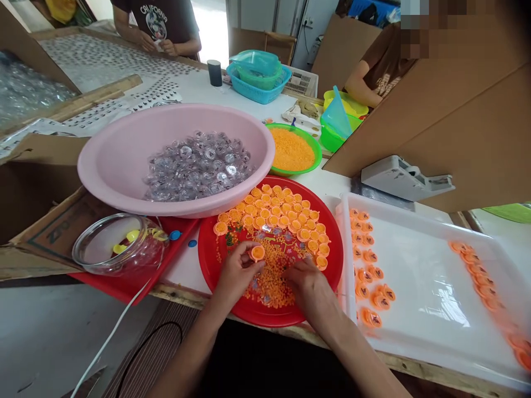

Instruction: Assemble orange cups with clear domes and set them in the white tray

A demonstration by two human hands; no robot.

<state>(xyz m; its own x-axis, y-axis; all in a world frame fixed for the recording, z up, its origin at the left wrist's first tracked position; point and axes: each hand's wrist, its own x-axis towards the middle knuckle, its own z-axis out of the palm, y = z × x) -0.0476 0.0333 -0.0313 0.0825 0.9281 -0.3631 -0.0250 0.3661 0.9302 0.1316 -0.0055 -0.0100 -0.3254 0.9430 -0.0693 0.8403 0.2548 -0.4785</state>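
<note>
Between thumb and fingers, my left hand point(237, 272) grips a small round orange cup point(258, 253), its opening facing up. My right hand point(309, 281) reaches into a heap of tiny orange beads point(271, 271), its fingers bent and pressed together at the tips; whatever they pinch is hidden. Both hands are over a round red tray point(205, 251). Along the tray's far side sit many more orange cups point(274, 210), packed close together. A few clear discs lie among the beads.
Behind the tray stand a pink basin point(112, 149) of clear caps and a green bowl point(317, 155) of orange beads. At right, a white tray point(415, 254) holds rows of finished-looking orange pieces. A glass jar point(120, 243) and cardboard box point(50, 221) are left. Two people sit across.
</note>
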